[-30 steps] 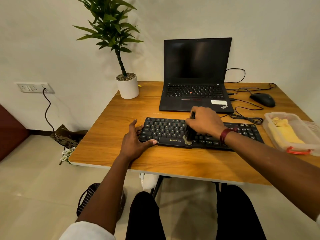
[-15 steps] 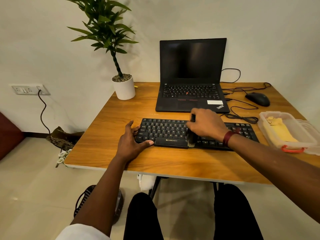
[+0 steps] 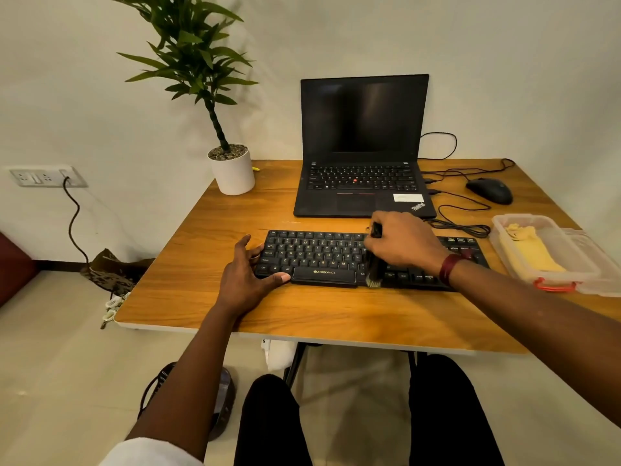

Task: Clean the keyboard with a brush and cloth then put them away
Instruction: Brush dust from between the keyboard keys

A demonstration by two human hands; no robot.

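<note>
A black keyboard point(image 3: 316, 253) lies across the wooden table point(image 3: 201, 237) in front of me. My right hand point(image 3: 401, 242) grips a black brush point(image 3: 374, 275) over the keyboard's middle, with the pale bristle tips down at its front edge. My left hand point(image 3: 247, 274) rests on the keyboard's left end, fingers against the side and thumb along the front edge. A yellow cloth point(image 3: 529, 252) lies inside a clear plastic box point(image 3: 504, 227) at the right of the table.
An open black laptop point(image 3: 363, 146) stands behind the keyboard. A black mouse point(image 3: 489, 191) and loose cables point(image 3: 460, 213) lie at the back right. A potted plant point(image 3: 232, 169) is at the back left. The box's lid point(image 3: 601, 260) sits beside it.
My right hand has slid the brush rightward along the keyboard. My left hand has kept its place on the left end.
</note>
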